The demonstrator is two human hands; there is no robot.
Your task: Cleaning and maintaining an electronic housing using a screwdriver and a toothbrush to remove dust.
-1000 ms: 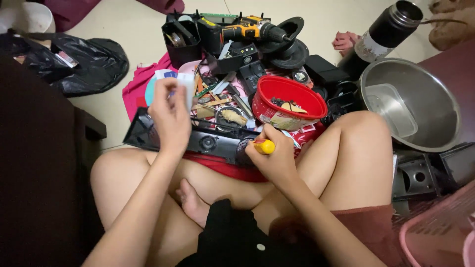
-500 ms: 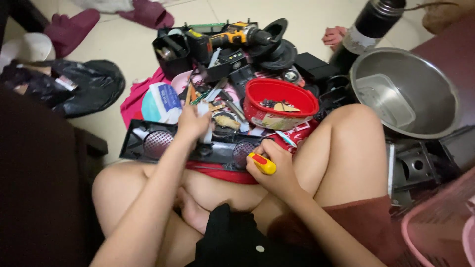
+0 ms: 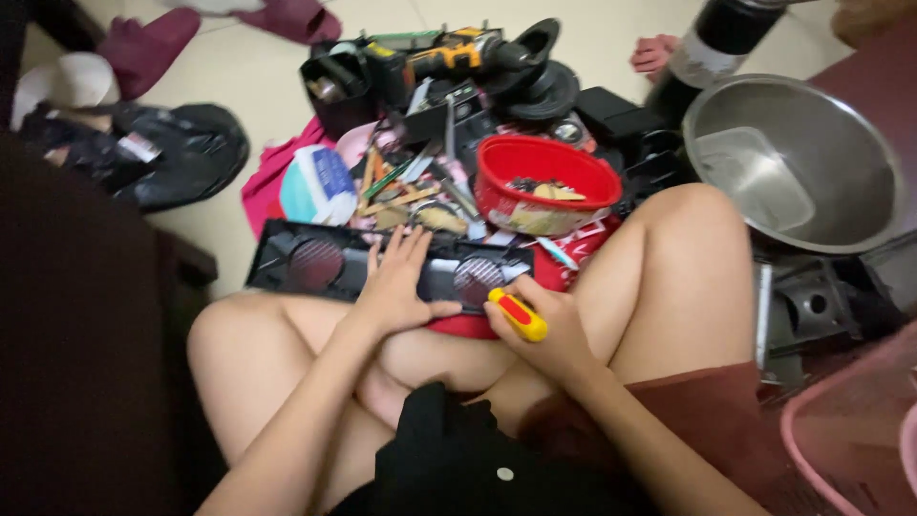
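Pale cream floor (image 3: pixel 239 57) is seen across the top of the view, evenly lit. A dark piece of furniture (image 3: pixel 76 334) fills the left edge. A black plastic bag (image 3: pixel 181 153) and maroon slippers (image 3: pixel 287 19) are laid on the floor at upper left. At right, a steel bowl (image 3: pixel 860 191) and a pink basket (image 3: pixel 841 440) are placed beside a dark maroon surface (image 3: pixel 879 86).

Screwdriver (image 3: pixel 517 315) tip hidden behind right hand (image 3: pixel 549 334); bottle (image 3: pixel 712 48) top cropped.
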